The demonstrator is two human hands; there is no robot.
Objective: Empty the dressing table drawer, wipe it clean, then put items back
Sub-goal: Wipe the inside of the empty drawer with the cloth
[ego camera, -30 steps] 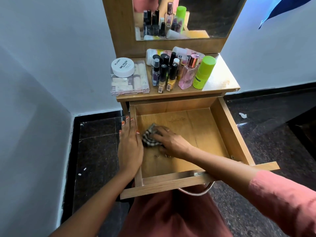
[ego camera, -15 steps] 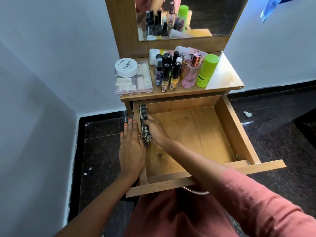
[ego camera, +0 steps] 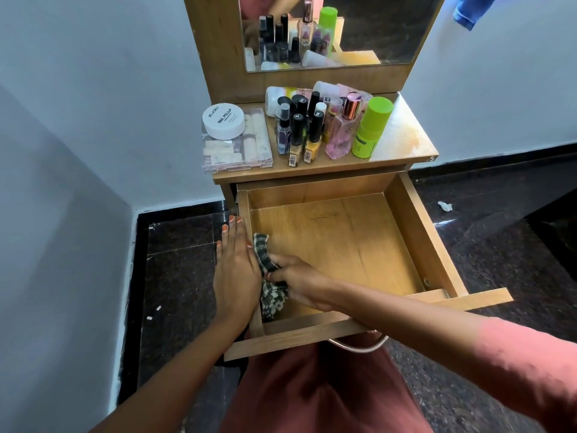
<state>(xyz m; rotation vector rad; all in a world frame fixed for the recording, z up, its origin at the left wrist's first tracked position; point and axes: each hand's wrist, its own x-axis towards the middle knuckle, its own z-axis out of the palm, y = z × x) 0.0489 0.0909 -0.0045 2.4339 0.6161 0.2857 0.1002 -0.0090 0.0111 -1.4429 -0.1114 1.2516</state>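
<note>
Wooden drawer [ego camera: 418,232] pulled out from dressing table [ego camera: 402,142], bare inside except for cloth. L hand [ego camera: 235,270] lies flat, fingers straight & together, on outside of drawer's left wall. Just right of it, checked cloth [ego camera: 270,289] against inner left wall near front corner, bunched in R hand [ego camera: 299,284], fingers curled round it. On tabletop, L to R: white round jar [ego camera: 223,120] atop clear box [ego camera: 246,151], nail polish bottles [ego camera: 301,132], pink perfume bottle [ego camera: 342,132], green bottle [ego camera: 371,128].
</note>
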